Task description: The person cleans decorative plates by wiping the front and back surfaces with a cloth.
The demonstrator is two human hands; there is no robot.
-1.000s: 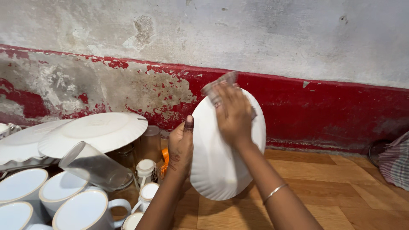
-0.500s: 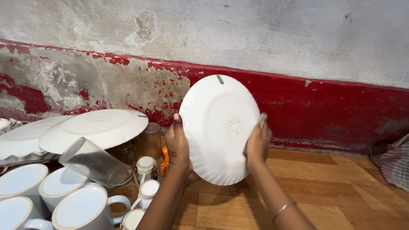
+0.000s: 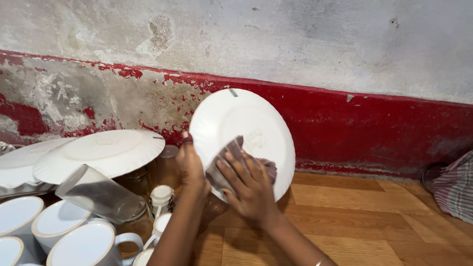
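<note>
Head view, single moment. My left hand point(image 3: 192, 165) grips the left rim of a white plate point(image 3: 246, 128), fingers closed on the edge, holding it upright and tilted above the wooden counter point(image 3: 374, 216), near the red-banded wall point(image 3: 384, 133). My right hand point(image 3: 249, 189) presses a grey-brown cloth point(image 3: 229, 162) flat against the plate's lower face, fingers spread over it rather than curled. I judge the step as wiping the plate's underside. Next move, I judge, calls for steady rim grip while the cloth sweeps the unwiped upper area. To the left: an overturned plate point(image 3: 106, 152), a tipped glass point(image 3: 101, 194), white mugs point(image 3: 86, 244).
</note>
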